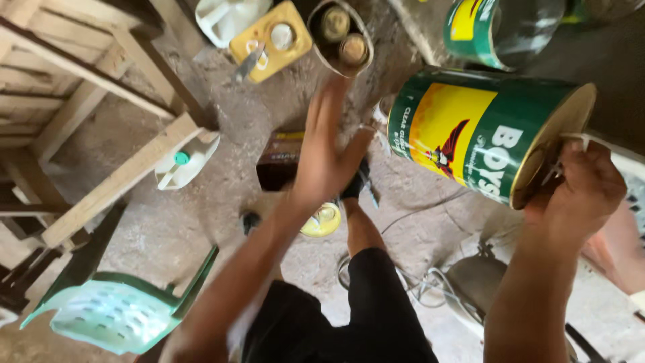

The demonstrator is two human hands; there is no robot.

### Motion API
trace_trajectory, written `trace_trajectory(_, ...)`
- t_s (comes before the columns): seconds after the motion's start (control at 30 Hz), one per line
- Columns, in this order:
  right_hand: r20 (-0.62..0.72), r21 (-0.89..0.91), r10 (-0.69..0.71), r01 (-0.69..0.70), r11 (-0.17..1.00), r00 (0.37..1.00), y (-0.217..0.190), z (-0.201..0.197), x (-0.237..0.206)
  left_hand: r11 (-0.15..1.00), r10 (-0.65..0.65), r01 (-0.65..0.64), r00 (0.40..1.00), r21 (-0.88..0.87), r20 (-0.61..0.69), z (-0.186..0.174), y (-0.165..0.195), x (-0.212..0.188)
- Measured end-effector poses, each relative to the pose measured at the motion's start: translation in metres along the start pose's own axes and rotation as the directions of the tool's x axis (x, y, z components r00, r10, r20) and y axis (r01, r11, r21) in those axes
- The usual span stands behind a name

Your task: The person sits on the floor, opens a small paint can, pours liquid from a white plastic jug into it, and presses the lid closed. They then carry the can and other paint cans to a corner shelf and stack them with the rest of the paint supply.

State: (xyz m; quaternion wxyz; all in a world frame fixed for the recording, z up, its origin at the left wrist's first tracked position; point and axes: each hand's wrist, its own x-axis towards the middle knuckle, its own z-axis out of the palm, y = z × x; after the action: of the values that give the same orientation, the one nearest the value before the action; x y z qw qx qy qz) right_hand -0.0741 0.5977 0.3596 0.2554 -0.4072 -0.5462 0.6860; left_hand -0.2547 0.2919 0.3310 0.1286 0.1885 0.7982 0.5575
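Note:
My right hand [581, 191] grips the top end of a large green and yellow metal can [470, 131], which it holds tilted on its side in the air. My left hand [326, 151] is stretched forward, blurred, fingers apart and holding nothing. It hovers over a dark brown rectangular tin [277, 161] on the dirt floor and points toward a round open can [341, 35] that holds smaller tins. A small yellow lid or tin [322, 220] lies below my left wrist, by my leg in dark shorts [376, 302].
A yellow rectangular tin [270, 40] and a white jug [225, 17] lie at the top. A white bottle with a green cap [185, 165] rests by wooden framing [101, 191]. A pale green plastic chair [114, 312] stands lower left. Another green can [500, 27] sits top right; cables [416, 282] trail on the floor.

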Motion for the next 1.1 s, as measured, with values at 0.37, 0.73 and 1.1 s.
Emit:
trace_trajectory(0.37,0.255,-0.691,-0.228,0.342,0.637,0.94,0.013,0.033,-0.103,0.838,-0.533,0.511,0.842,0.191,0.084,-0.071,-0.024,-0.278)
trace_trajectory(0.73,0.335,-0.836,-0.275,0.419,0.355,0.901,0.001,0.018,-0.111,0.951,-0.309,0.308,0.951,0.025,0.026,-0.02,-0.013,-0.171)
trace_trajectory(1.1,0.311,-0.72,-0.471,0.528,0.449,0.825,-0.029,-0.006,0.009,0.997,0.064,-0.057,0.989,0.054,-0.135,0.043,0.024,0.037)
